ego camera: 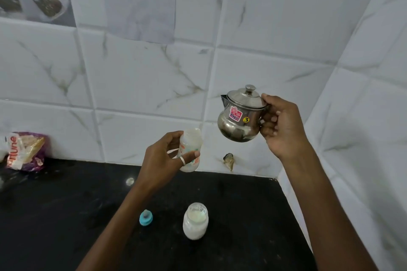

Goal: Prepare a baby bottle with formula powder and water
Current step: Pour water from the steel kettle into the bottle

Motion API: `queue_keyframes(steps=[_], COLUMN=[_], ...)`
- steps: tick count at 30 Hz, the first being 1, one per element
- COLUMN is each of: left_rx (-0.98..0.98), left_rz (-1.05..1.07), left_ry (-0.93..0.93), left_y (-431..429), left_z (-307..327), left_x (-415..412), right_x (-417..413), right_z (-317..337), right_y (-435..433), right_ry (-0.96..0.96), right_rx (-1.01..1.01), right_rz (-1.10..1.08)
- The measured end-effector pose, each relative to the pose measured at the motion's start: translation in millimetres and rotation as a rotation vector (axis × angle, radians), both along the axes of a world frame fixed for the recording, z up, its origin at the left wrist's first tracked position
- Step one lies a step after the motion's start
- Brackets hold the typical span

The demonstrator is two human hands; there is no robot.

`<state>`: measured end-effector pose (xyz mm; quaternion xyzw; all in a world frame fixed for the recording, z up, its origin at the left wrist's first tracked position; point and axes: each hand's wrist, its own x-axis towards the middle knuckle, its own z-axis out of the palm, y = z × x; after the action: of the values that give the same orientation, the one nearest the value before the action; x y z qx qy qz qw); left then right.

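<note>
My left hand (164,158) grips a clear baby bottle (191,149) with no cap, held up above the black counter (66,215), its open mouth tilted up to the right. My right hand (279,125) holds a small steel pot (240,116) by its handle, lid on, spout pointing left, a little above and to the right of the bottle's mouth. The pot and bottle are apart. A glass jar (195,221) of white powder stands open on the counter below. The bottle's blue cap with teat (146,217) lies left of the jar.
A crumpled purple and white packet (25,152) leans against the tiled wall at the far left. A wall of white marble tiles closes in on the right, forming a corner. Papers are stuck on the wall above.
</note>
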<state>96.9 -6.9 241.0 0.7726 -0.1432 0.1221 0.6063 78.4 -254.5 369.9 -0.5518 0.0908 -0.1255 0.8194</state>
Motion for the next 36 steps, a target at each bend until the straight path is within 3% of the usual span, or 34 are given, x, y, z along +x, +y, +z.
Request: queue_keyframes(steps=[8, 26, 36], left_rx=[-0.012, 0.021, 0.02], left_rz=[0.009, 0.055, 0.054], left_ry=[-0.008, -0.025, -0.032], left_y=[11.3, 16.1, 16.5], left_z=[4.8, -3.2, -7.0], left_x=[-2.8, -3.2, -2.3], right_x=[-0.2, 10.9, 19.0], right_z=[7.3, 20.0, 33.1], right_y=[8.8, 34.6, 42.2], right_ry=[0.037, 0.142, 0.147], right_rx=[-0.115, -0.616, -0.709], right_rz=[0.003, 0.138, 0.135])
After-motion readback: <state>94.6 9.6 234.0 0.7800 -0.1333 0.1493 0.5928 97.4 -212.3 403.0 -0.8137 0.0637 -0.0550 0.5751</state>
